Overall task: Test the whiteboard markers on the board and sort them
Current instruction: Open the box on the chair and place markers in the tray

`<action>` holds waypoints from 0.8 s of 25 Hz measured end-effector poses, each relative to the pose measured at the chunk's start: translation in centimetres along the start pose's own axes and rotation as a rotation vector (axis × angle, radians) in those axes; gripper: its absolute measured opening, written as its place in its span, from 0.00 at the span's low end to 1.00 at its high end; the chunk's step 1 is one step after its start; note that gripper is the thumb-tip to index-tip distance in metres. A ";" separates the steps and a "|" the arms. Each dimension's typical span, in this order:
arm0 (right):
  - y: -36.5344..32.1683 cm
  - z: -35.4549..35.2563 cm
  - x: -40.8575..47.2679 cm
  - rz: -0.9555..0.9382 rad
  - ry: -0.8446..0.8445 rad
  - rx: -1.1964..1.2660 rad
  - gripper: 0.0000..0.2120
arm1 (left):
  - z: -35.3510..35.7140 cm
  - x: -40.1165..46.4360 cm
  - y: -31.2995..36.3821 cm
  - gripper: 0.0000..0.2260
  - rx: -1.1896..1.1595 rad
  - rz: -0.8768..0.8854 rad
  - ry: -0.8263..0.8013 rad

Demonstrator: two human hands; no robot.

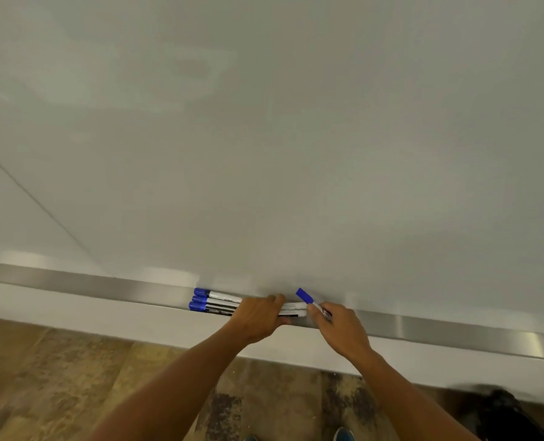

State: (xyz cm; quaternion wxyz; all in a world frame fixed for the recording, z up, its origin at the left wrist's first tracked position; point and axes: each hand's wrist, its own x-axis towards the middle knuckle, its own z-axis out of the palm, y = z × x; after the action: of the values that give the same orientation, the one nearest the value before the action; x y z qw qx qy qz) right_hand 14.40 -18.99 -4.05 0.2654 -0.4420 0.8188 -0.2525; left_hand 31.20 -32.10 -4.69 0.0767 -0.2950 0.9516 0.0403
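Note:
Three whiteboard markers (215, 303) with blue caps pointing left lie side by side on the metal tray (105, 286) under the whiteboard (296, 154). My left hand (259, 316) lies over their middle, fingers curled round them. My right hand (340, 329) pinches another blue-capped marker (305, 296), tilted with its cap up and to the left, just above the tray's right part. No marks show on the board near the hands.
The tray runs along the whole bottom edge of the board, with a white wall strip (73, 313) below it. A brown mottled floor (57, 377) lies underneath. A dark object (503, 409) sits at the lower right. Shoe tips (344, 436) show at the bottom.

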 end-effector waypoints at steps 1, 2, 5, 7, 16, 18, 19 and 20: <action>-0.1 0.2 -0.2 0.015 0.016 0.010 0.19 | 0.3 0.2 -0.1 0.23 -0.006 0.017 -0.009; -0.1 0.4 -0.4 0.030 0.031 0.018 0.18 | 0.6 0.4 -0.2 0.23 -0.011 0.035 -0.011; -0.1 0.6 -0.9 0.073 0.074 0.037 0.18 | 1.3 1.0 -0.1 0.22 -0.024 0.095 -0.015; -0.1 0.8 -1.1 0.105 0.081 0.029 0.17 | 1.6 1.3 -0.1 0.21 -0.018 0.134 -0.012; 0.0 0.4 -1.5 0.126 0.059 0.007 0.17 | 2.6 2.2 -0.3 0.20 0.005 0.187 0.008; 0.1 0.2 -1.3 0.097 0.053 0.013 0.18 | 2.8 2.1 -0.4 0.19 0.009 0.200 0.046; 0.2 0.1 -1.2 0.080 0.052 0.013 0.19 | 2.9 2.0 -0.6 0.18 0.015 0.214 0.064; 0.2 0.1 -1.0 0.063 0.047 0.010 0.18 | 3.0 1.9 -0.8 0.17 0.023 0.231 0.084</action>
State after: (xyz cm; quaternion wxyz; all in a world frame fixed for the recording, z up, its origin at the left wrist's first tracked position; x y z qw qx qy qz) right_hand 14.79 -17.99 -4.02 0.2560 -0.4085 0.8371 -0.2586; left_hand 30.48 -33.43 -7.96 0.0351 -0.1840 0.9820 0.0256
